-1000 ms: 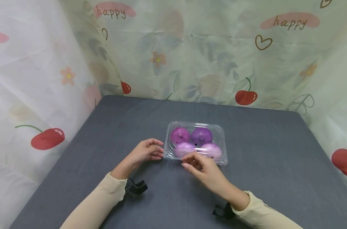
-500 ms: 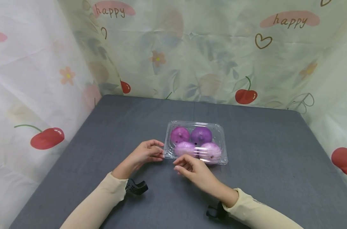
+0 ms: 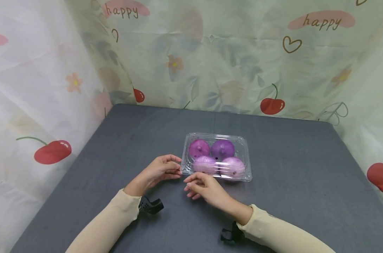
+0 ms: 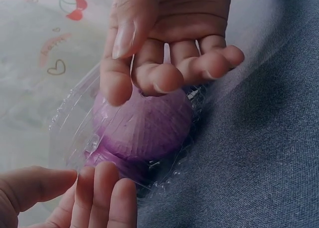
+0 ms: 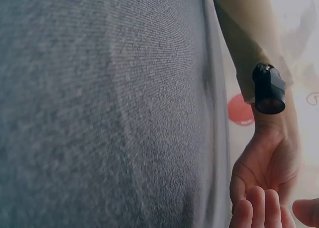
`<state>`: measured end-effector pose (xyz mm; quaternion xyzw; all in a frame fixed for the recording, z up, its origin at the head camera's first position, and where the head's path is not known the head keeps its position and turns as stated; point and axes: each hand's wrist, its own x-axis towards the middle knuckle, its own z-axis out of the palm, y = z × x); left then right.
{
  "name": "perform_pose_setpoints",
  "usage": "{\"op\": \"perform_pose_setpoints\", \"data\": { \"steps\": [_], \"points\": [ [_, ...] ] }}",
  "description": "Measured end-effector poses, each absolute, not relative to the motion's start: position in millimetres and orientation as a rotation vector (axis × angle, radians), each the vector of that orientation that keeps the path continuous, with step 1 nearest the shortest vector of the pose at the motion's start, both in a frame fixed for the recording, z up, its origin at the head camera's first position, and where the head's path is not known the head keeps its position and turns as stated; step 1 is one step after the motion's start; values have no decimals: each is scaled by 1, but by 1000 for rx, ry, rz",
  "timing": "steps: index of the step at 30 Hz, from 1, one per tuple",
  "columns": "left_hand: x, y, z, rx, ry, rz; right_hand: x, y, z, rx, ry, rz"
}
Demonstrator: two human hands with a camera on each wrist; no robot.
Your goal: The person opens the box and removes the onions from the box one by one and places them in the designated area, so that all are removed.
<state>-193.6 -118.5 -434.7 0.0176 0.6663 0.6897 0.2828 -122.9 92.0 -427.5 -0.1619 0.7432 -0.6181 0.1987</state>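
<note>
A clear plastic clamshell box [image 3: 246,154] lies shut on the grey table and holds several round purple and pink pieces [image 3: 222,149]. My left hand [image 3: 177,165] is at the box's left edge, thumb above and curled fingers below, pinching the rim. The left wrist view shows this hand [image 4: 164,63] right over a purple piece [image 4: 144,123] behind the clear wall [image 4: 75,103]. My right hand [image 3: 190,182] hovers just in front of the box's near left corner, fingers loosely curled and holding nothing. Its fingertips [image 4: 99,193] also show in the left wrist view, close to the box.
The grey cloth-covered table [image 3: 298,168] is walled on three sides by a printed curtain [image 3: 229,63] with cherries. A black wrist mount [image 3: 151,205] sits on the left sleeve and another [image 3: 229,235] on the right. The right wrist view shows mostly grey cloth [image 5: 99,108].
My right hand has drawn back from the box's front edge, moving left and toward me. The left hand and the box have stayed put.
</note>
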Motion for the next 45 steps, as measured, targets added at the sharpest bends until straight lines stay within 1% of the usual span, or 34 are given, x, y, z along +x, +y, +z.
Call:
{"op": "perform_pose_setpoints", "data": {
  "steps": [15, 21, 32, 45],
  "points": [
    [-197, -118, -436, 52, 1705, 1841, -124, 87, -430, -426, 2050, -1760],
    [-197, -119, -435, 46, 1700, 1832, -124, 86, -431, -398, 1945, -1829],
    [-197, -119, -436, 38, 1721, 1827, -116, 78, -430, 26, 1521, -2145],
    [-197, -120, -436, 42, 1707, 1822, -114, 64, -436, 293, 1261, -2356]
  ]
}}
